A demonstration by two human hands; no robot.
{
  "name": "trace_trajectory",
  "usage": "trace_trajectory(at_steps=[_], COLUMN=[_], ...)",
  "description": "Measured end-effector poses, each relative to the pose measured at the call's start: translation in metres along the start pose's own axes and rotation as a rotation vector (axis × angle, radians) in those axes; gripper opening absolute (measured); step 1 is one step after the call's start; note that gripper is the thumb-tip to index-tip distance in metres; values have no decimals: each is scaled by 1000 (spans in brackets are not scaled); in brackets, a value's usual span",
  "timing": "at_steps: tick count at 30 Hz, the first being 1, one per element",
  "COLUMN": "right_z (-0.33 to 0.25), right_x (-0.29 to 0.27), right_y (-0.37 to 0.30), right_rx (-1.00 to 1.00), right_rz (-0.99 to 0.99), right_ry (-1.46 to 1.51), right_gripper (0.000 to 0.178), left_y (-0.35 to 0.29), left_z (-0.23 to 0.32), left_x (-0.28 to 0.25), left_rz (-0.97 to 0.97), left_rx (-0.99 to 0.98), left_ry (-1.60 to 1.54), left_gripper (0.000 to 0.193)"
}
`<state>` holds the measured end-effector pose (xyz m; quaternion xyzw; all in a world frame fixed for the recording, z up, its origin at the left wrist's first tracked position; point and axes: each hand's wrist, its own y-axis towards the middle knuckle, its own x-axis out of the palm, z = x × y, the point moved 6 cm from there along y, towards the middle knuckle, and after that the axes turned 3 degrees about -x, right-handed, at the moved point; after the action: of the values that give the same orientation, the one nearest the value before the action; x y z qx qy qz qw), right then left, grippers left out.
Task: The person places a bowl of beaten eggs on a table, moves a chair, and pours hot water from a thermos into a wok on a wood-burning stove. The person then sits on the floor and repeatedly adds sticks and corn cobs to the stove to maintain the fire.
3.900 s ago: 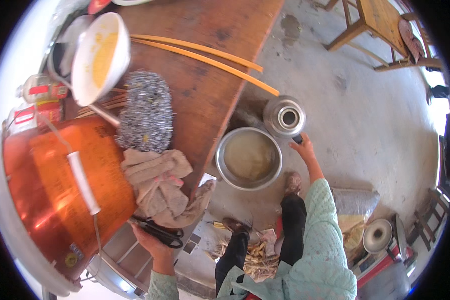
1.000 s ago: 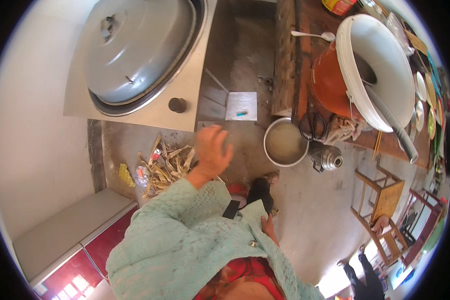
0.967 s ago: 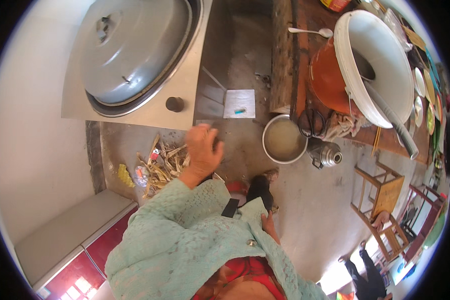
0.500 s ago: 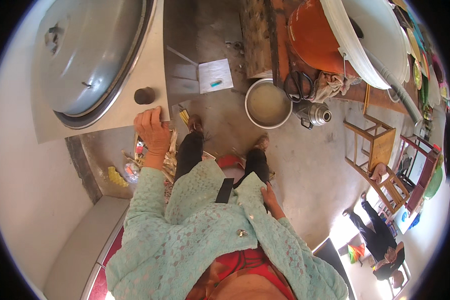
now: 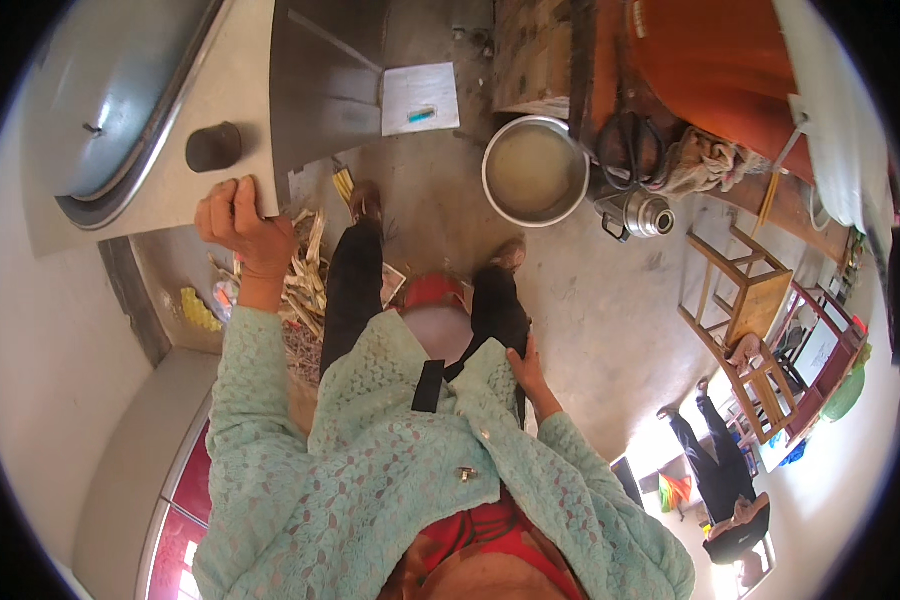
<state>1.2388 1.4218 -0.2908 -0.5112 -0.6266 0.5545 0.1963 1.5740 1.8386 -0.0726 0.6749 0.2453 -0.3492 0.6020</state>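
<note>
1. While the right hand (image 5: 532,372) rests flat and empty against the person's thigh, it bears no visible load.
2. The left hand (image 5: 238,222) grips the corner of the stove counter (image 5: 225,100), fingers curled over its edge, just beside a small dark knob (image 5: 213,146).
3. Below that corner lies a heap of dry kindling sticks (image 5: 305,290); a foot catching there could cost balance if the grip slips.
4. Farther off, a metal basin (image 5: 535,171), seemingly full of cloudy liquid, sits on the floor beside a kettle (image 5: 638,213), easily kicked.
</note>
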Motion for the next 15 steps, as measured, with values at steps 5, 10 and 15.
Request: trace_trajectory(at_steps=[5, 10, 15], right_z=[2, 1, -13], right_x=[-2, -4, -10], right_y=[14, 24, 35], right_rx=[-163, -79, -171], right_rz=[85, 41, 99], right_ry=[-86, -46, -98], right_gripper=[81, 81, 82], left_y=[-4, -3, -5], left_z=[-5, -3, -2], left_x=[8, 10, 13], left_rz=[66, 92, 85], left_rx=[-2, -3, -15], left_ry=[41, -14, 32], left_gripper=[33, 38, 41])
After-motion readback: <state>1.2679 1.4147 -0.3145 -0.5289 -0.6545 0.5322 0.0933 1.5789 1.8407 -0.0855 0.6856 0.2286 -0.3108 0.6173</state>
